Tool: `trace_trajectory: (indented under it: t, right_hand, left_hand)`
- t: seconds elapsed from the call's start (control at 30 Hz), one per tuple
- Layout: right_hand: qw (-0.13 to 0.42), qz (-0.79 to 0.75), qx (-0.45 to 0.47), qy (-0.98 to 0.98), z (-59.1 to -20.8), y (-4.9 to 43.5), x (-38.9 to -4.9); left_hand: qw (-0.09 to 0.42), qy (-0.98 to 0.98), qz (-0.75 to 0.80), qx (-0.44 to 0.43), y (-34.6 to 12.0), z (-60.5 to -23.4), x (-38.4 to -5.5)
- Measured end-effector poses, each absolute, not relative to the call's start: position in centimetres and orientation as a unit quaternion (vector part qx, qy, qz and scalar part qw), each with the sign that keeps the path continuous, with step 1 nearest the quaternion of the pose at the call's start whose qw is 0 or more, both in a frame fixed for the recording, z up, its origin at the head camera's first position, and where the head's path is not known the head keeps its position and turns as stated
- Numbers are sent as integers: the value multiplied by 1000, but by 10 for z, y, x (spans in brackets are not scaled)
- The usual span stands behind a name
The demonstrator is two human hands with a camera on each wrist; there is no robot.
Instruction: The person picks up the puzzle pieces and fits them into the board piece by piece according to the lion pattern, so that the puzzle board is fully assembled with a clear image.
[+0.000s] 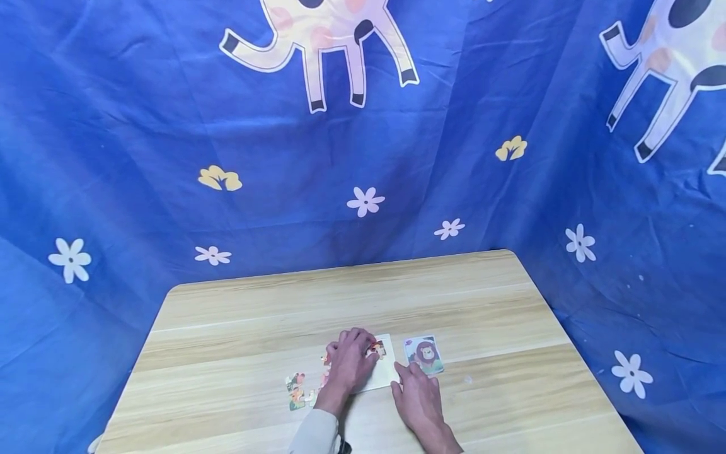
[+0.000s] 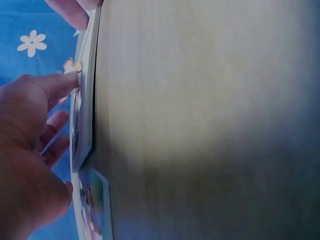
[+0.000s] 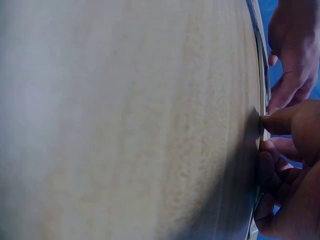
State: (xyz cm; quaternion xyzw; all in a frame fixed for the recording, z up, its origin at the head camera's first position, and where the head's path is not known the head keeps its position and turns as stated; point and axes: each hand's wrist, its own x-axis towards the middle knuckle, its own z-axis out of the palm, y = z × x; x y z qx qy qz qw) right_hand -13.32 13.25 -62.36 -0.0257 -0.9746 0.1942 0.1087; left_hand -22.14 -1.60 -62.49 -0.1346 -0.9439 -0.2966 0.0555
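Observation:
A white puzzle board (image 1: 384, 373) lies flat on the table, with colourful jigsaw pieces (image 1: 380, 349) in its far right part. My left hand (image 1: 350, 360) is over the board and covers much of it. Its thumb and curled fingers pinch a small puzzle piece (image 2: 70, 65), mostly hidden by the hand; the thumb tip shows against it in the left wrist view. At the board's near right corner, my right hand (image 1: 418, 397) grips the edge with thumb and index finger, the other fingers curled under.
A lion picture card (image 1: 424, 354) lies just right of the board. Several loose puzzle pieces (image 1: 297, 397) are spread on the wooden table (image 1: 227, 353) to the left, some partly behind my left arm. Blue patterned cloth (image 1: 283, 221) hangs around the table's far and right edges.

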Motion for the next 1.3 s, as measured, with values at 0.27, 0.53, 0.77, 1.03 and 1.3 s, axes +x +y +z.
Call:
trace_trajectory:
  t: [0.27,0.53,0.77,1.03,1.3]
  right_hand:
    - [107,193,-29,-975,-625,132,-133]
    - [109,193,-30,-975,-627,132,-132]
    - [123,190,-32,-973,-628,130,-133]
    - [112,194,-31,-974,-626,131,-133]
    - [111,196,-29,-974,-627,131,-133]
  left_hand:
    - [46,-896,-438,-64,-27,-621,-228]
    - [81,-876,-476,-24,-39,-611,-236]
    - [63,-862,-502,-29,-43,-611,-234]
    - [26,-848,-529,-30,-40,-610,-232]
    - [14,-850,-525,-43,-34,-610,-230]
